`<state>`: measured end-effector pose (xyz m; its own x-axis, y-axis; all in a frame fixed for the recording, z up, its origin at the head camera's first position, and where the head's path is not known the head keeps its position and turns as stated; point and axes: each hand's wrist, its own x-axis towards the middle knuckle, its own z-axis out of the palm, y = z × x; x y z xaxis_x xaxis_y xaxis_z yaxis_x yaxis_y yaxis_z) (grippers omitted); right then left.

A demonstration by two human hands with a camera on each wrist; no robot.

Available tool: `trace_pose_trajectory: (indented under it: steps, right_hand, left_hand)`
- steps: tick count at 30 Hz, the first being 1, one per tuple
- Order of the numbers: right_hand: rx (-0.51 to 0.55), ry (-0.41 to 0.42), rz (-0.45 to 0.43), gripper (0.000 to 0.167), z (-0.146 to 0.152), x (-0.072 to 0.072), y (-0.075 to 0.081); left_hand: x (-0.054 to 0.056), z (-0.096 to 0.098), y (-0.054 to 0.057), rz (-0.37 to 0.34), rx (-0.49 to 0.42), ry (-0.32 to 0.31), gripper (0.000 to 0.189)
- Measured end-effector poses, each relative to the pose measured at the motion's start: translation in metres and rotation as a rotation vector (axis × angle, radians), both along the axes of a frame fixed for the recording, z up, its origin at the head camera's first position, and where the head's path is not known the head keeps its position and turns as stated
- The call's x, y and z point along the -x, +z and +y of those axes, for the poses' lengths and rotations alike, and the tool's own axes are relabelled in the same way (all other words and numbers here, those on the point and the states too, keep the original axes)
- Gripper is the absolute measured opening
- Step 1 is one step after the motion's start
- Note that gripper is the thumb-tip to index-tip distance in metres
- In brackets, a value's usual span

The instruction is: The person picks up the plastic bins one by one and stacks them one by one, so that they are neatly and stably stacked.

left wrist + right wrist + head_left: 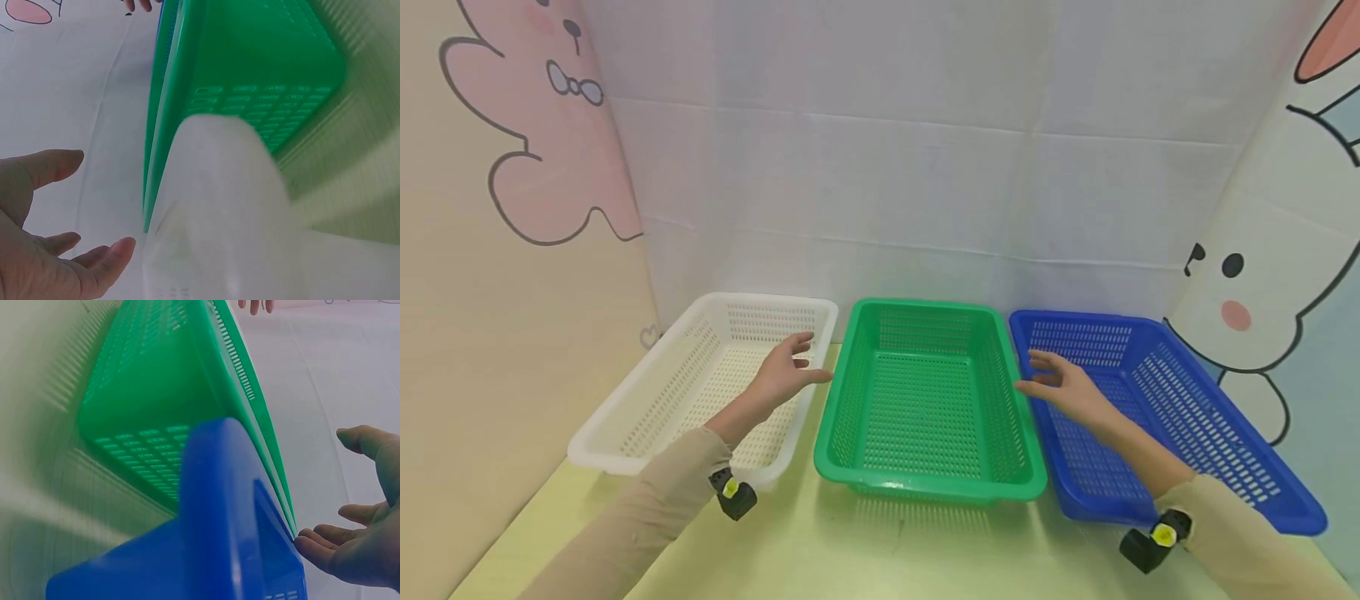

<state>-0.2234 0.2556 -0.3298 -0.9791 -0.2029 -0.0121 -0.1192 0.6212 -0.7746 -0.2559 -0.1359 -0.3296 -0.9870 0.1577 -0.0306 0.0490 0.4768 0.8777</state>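
Observation:
In the head view three perforated plastic baskets stand side by side: a white basket (700, 325) at left, a green basket (925, 485) in the middle and a blue basket (1232, 417) at right. My left hand (781, 375) hovers over the white basket's right side, its thumb towards the green one. Over the gap between green and blue is my right hand (1063, 387), thumb near the green rim. Both hands hold nothing, their fingers loosely bent and apart, as the left hand (56, 237) in the left wrist view and the right hand (362, 531) in the right wrist view also show.
The baskets stand on a pale yellow-green table (880, 554). Behind them hangs a white cloth backdrop (880, 183), with cartoon-printed panels at left and right. Small black cameras (735, 497) are strapped to both wrists over beige sleeves (640, 517).

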Motion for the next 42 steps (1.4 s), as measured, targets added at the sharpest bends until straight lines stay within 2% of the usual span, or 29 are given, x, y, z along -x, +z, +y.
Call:
trace_pose_trajectory:
  steps: [8,15,24,34,42]
  right_hand:
    - [-0.015,-0.008,-0.005,0.079,-0.007,-0.002,-0.003]
    - [-0.044,-0.002,-0.013,0.082,-0.014,-0.005,-0.005]
    - [-0.084,0.010,-0.073,0.088,-0.023,-0.011,-0.002]
    - [-0.051,0.039,-0.067,0.087,-0.024,-0.011,-0.007]
    - [0.004,0.035,-0.050,0.084,-0.019,-0.011,-0.013]
  left_hand:
    - [-0.004,0.008,-0.006,-0.034,-0.046,-0.021,0.073]
    - [-0.009,0.015,-0.010,-0.022,-0.046,-0.071,0.075]
    - [-0.012,0.022,-0.015,-0.037,-0.024,-0.124,0.078]
    - [-0.008,0.026,-0.020,-0.083,0.039,-0.087,0.078]
    - [-0.007,0.026,-0.023,-0.076,0.043,-0.076,0.072]
